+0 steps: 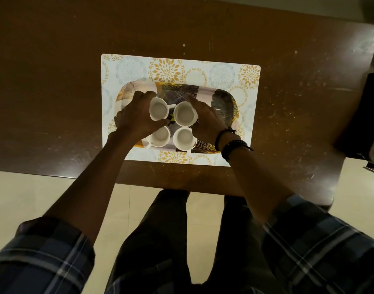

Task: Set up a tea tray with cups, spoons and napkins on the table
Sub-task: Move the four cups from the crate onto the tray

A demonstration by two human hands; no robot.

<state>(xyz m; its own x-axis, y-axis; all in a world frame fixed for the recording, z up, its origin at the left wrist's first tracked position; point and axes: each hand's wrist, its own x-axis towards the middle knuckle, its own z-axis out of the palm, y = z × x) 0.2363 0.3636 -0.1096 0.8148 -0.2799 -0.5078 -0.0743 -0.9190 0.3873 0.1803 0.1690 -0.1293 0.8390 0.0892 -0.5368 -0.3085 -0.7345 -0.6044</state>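
A patterned tray point(226, 98) with dark and gold leaf prints lies on a floral placemat point(181, 68). Several white cups stand upright on the tray in a tight square. My left hand point(135, 115) wraps around the far-left cup point(159, 108). The far-right cup point(184, 113) is gripped from its right side by my right hand point(205, 117). Closer to me, untouched, are the near-left cup point(160, 136) and the near-right cup point(184, 138). No spoons or napkins are visible.
The placemat sits in the middle of a brown wooden table point(54, 92), whose near edge runs in front of my legs. A dark object point(366, 115) stands at the table's right end. Pale tiled floor point(22, 192) lies below.
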